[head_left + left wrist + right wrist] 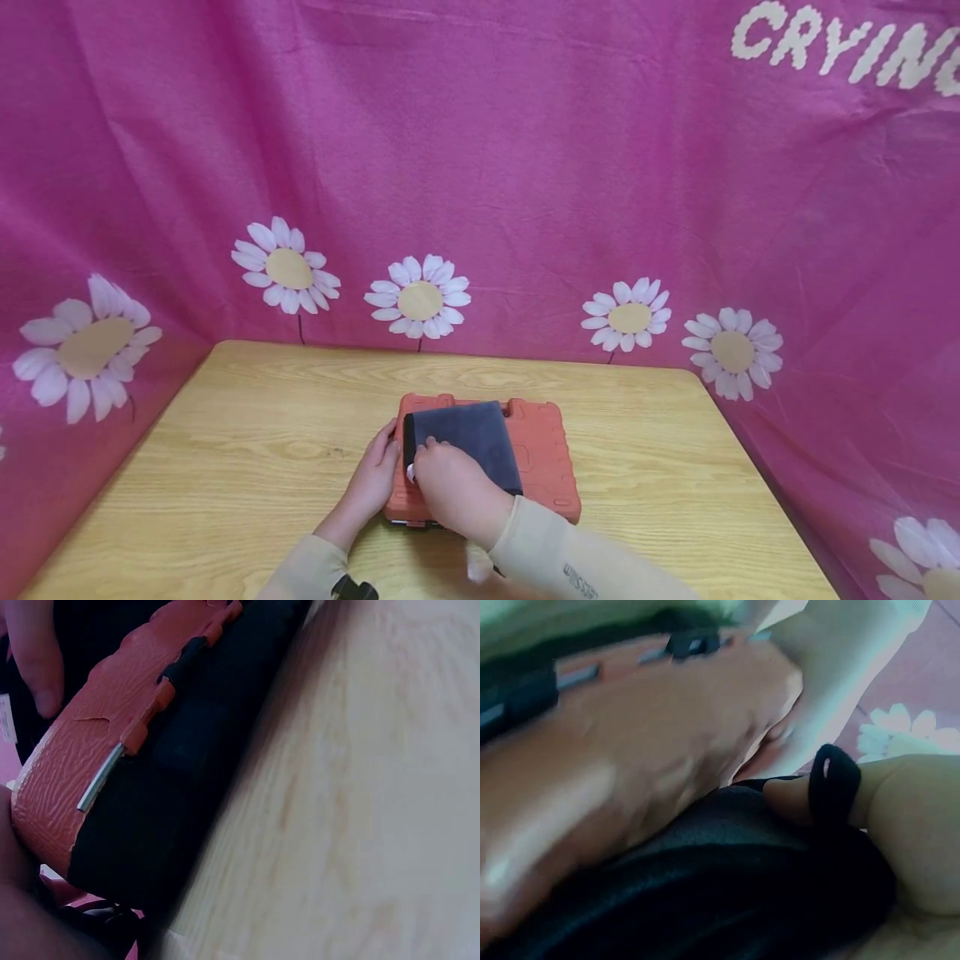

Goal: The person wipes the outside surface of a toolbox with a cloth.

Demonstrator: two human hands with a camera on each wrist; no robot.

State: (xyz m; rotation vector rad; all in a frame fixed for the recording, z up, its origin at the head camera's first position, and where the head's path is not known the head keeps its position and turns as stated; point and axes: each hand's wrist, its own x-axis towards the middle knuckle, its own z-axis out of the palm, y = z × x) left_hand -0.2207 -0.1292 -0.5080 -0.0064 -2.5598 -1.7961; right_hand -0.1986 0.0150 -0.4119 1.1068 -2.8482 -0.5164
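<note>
An orange hard plastic case (543,450) lies flat on the table, its lower half black in the left wrist view. On top of it is a dark grey cloth (465,429) with a black band along its left edge. My right hand (459,487) has its fingers curled and pinches the cloth near that edge, by a small white tag (410,473). A black loop (834,784) of the cloth stands up at the right thumb in the right wrist view. My left hand (373,479) rests against the case's left side; some of its fingers are hidden.
The wooden table (285,433) extends around the case on every side. A magenta curtain (510,167) with printed daisies hangs behind and beside the table. In the left wrist view, a metal hinge pin (101,778) shows along the case's seam.
</note>
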